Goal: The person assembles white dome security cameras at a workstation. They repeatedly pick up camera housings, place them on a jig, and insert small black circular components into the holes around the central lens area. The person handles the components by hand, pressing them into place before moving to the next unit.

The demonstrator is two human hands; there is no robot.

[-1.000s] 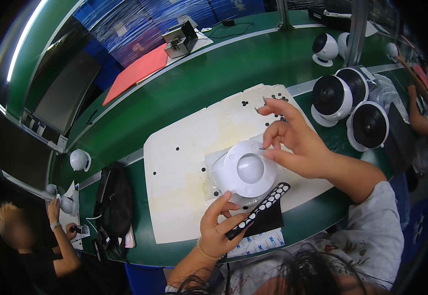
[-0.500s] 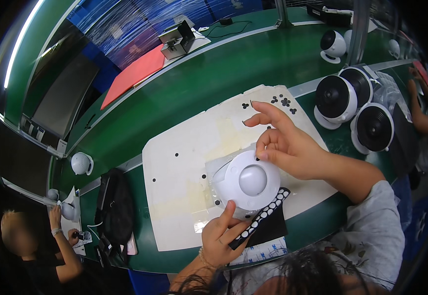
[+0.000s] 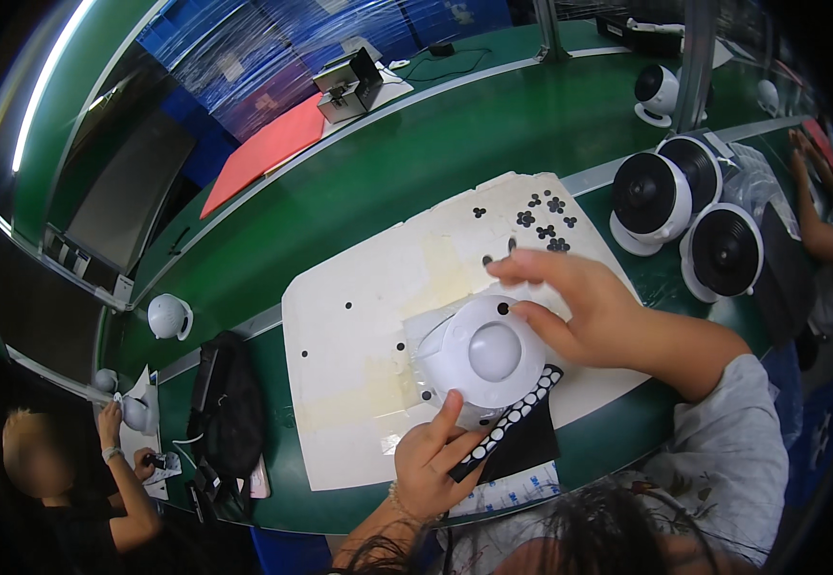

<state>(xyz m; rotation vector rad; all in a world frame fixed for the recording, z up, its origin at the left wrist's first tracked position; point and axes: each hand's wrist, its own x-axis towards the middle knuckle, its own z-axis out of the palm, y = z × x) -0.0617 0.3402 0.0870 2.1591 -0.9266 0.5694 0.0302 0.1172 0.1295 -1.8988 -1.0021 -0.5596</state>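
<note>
A white rounded device [image 3: 428, 356] with a flat ring-shaped base [image 3: 474, 388] facing up lies on the white board. A smooth hollow or dome sits at the ring's middle; I cannot tell which. On the ring's upper edge is a black round pad [image 3: 503, 309]. My right hand [image 3: 593, 311] is beside that pad, thumb tip close to it, fingers apart and holding nothing. My left hand [image 3: 426, 470] grips a black strip [image 3: 524, 401] patterned with white circles, while its thumb rests against the ring's lower edge.
The white board [image 3: 340, 412] bears several black dots and clusters of black pads [image 3: 550, 218]. Several white devices with black fronts [image 3: 646, 192] stand at right. A black bag [image 3: 220, 412] lies at left, near another person [image 3: 129, 489]. A red sheet [image 3: 263, 153] lies farther back.
My right hand has drawn slightly back from the ring, its fingers lower, uncovering the black pad on the edge and more pads on the board. My left hand keeps its hold.
</note>
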